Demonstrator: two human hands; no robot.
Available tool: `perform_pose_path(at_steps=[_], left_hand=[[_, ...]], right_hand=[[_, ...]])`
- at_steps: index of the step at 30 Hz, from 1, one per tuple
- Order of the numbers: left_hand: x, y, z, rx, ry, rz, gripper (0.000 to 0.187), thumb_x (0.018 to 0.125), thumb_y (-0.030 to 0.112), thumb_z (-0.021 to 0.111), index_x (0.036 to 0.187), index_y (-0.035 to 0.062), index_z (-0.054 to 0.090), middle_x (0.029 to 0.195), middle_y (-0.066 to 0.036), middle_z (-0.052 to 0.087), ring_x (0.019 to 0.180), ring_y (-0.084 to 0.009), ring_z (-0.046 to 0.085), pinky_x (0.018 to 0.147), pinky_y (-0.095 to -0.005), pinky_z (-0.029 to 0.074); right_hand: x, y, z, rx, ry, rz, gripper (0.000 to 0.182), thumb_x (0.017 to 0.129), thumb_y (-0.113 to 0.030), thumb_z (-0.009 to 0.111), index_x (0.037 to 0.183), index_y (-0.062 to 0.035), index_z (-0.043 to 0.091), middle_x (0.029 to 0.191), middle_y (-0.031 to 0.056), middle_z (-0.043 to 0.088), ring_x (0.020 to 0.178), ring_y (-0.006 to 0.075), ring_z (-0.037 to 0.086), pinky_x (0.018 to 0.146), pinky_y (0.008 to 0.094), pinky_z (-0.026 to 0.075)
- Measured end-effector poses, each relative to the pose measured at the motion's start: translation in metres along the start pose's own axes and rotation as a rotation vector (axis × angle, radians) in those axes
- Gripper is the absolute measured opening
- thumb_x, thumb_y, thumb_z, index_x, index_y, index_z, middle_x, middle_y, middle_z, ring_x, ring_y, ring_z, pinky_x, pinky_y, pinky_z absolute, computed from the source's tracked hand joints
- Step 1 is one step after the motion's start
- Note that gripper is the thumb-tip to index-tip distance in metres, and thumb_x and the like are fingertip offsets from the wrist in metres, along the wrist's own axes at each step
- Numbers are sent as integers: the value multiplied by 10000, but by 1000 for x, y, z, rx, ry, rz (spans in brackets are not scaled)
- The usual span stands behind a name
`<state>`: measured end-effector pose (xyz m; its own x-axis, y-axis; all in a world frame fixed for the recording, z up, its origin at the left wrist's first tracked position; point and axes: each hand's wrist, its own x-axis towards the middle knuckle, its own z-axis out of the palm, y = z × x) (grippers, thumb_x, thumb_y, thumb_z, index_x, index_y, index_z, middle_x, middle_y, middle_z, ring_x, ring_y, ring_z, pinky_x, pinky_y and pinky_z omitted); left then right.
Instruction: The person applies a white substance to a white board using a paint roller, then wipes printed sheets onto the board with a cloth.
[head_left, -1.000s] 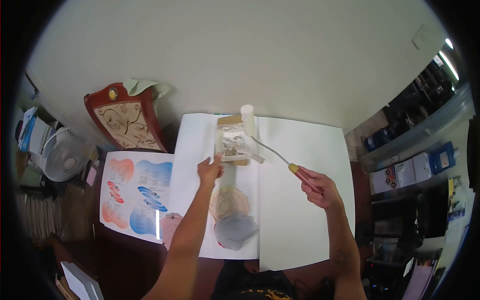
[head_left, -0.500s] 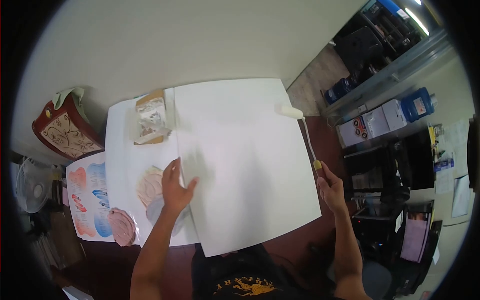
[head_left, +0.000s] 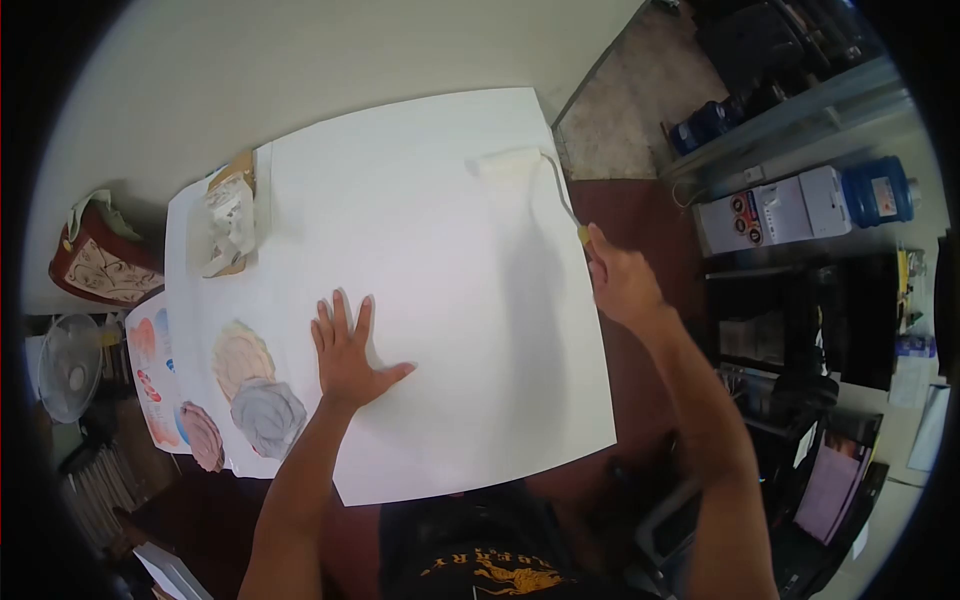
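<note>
My right hand (head_left: 628, 280) is closed round the handle of a paint roller (head_left: 510, 163), just off the right edge of a large white board (head_left: 450, 250). The roller's pale sleeve lies at the board's upper right, slightly blurred; its yellow collar shows above my fist. My left hand (head_left: 350, 355) rests flat on the board's left part, fingers spread and holding nothing. Left of that hand are a grey flower-shaped piece (head_left: 268, 417), a cream one (head_left: 242, 360) and a pink one (head_left: 203, 437).
A tray with crumpled wrapping (head_left: 230, 220) sits at the upper left. Beyond it stands a red-brown patterned box (head_left: 108, 255); a fan (head_left: 70, 370) is at far left. On the right are a blue water jug (head_left: 880, 192), white boxes (head_left: 775, 210) and dark shelving. A wall borders the far side.
The roller has come down onto the board's upper right as my right hand moved up and left. My left hand has spread flat on the board. The camera view has shifted.
</note>
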<state>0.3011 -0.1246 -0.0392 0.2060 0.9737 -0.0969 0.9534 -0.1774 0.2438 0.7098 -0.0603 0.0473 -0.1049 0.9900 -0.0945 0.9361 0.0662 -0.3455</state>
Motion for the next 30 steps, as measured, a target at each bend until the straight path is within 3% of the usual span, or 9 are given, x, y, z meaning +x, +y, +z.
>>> perform_pose_path(at_steps=[4,6,10,17,23,30], left_hand=[[2,-3,2,-23,-16,5,1178,663,672,790,1582,153,266,1626,-280,81,1473,-549,75,1158,-664,135],[4,-2,-2,-42,-20,-6,1192,649,640,815,1584,151,260,1630,-276,78,1475,-546,79,1156,-665,134],[5,-3,-4,-51,-31,-8,1195,647,635,817,1585,149,261,1629,-283,74,1472,-554,82,1149,-675,130],[3,-9,-2,-86,-50,-15,1207,651,692,790,1588,156,250,1632,-281,54,1476,-552,68,1149,-680,125],[3,-11,-5,-119,-132,-41,1172,707,738,716,1599,182,200,1642,-259,-23,1494,-516,-19,1180,-649,57],[1,-11,-8,-123,-145,-40,1157,722,771,673,1599,178,206,1644,-258,-23,1501,-501,-48,1186,-642,42]], right_hand=[[-52,43,-48,-21,-128,-211,579,897,-29,596,1452,-87,442,859,196,679,769,439,651,681,509,539],[-106,57,-91,-125,-343,-159,609,888,-23,603,1466,-92,425,878,194,677,745,433,651,643,508,532],[-40,20,-83,-160,-296,-209,569,926,-69,568,1473,-97,411,832,204,663,746,423,656,670,529,536],[116,-85,10,-158,-165,109,504,944,-125,557,1424,-44,424,969,233,693,936,430,680,823,517,551],[150,-122,33,-134,-145,224,475,912,-91,543,1375,-23,462,1023,252,686,998,422,675,867,492,553],[164,-123,31,-202,-140,158,430,906,-81,536,1329,-24,487,1040,262,680,1000,433,669,864,501,550]])
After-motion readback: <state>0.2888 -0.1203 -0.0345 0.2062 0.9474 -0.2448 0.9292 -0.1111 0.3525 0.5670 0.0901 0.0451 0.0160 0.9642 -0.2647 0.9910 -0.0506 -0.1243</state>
